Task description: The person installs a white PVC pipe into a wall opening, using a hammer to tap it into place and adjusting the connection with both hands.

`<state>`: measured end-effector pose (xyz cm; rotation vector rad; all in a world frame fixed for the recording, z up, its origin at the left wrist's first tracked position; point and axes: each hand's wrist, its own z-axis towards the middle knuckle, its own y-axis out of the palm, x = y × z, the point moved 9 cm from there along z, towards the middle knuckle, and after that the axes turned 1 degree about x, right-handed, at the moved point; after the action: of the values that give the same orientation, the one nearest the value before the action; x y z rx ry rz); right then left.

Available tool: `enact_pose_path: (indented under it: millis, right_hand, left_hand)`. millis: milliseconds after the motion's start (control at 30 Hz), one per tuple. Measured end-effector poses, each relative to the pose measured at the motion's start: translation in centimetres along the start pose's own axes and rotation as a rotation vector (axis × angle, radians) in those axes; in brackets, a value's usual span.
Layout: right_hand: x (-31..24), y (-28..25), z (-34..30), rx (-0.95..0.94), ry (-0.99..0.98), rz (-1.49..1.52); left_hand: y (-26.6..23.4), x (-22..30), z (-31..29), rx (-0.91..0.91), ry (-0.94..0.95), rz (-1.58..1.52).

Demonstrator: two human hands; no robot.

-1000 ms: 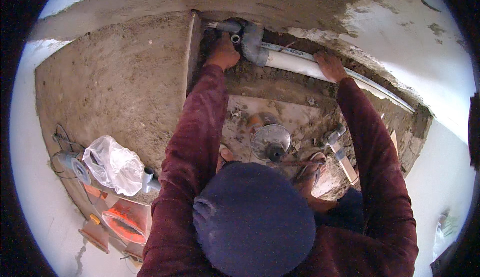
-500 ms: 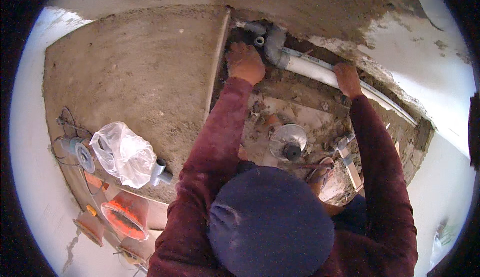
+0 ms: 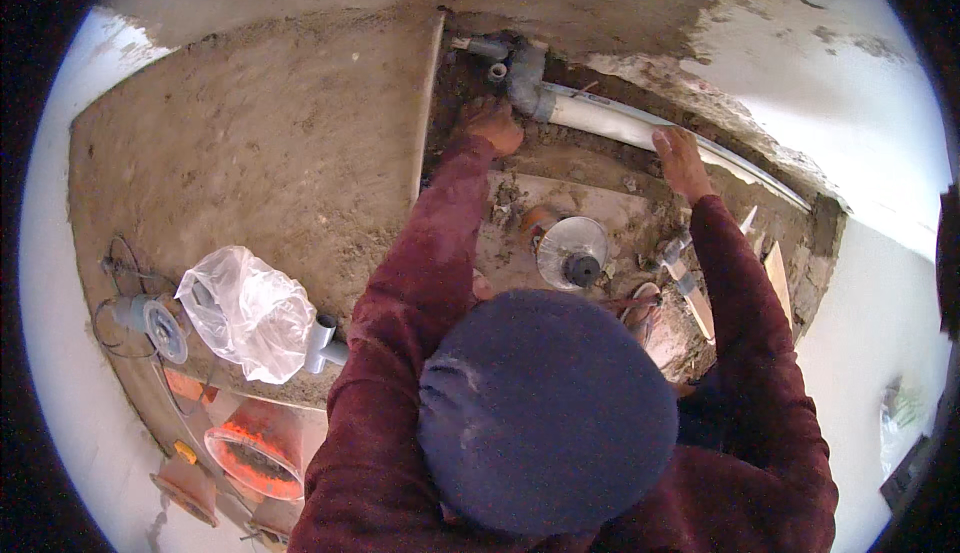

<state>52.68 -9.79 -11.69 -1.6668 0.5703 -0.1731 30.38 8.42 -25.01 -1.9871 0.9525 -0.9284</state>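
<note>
Basically rough brn flr (image 3: 250, 153), wht pipe (image 3: 602, 123) nr patchy wall (image 3: 820, 83).

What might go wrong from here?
Loose brown soil beside the left hand might fall into the small round grey pipe mouth, which looks open. Pressure from the right hand at the long white plastic pipe could strain its joint with the curved grey plastic elbow. The metal-headed hammer with a pale wooden handle, lying near a foot, could be a trip hazard.

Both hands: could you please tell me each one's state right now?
Left hand: by the grey elbow; open or closed, cannot be told.
Right hand: at the white pipe; whether its grip is closed cannot be told.
</note>
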Motion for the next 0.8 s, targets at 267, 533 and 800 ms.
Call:
enact_pose_path:
  millis: [267,533,800]
  right_hand:
    - [-8.5,-1.6,0.6,0.026,-0.127,0.062]
    - [-11.3,-5.7,-1.5,-0.102,-0.110,0.068]
    - [-15.2,-2.9,-2.8,-0.338,-0.225,0.233]
  left_hand:
    - [-3.2,5.7,-5.5,0.325,0.030,-0.228]
    - [-10.6,8.1,-9.9,0.047,-0.006,-0.399]
    - [3.0,-8.8,4.2,0.250,-0.471,-0.133]
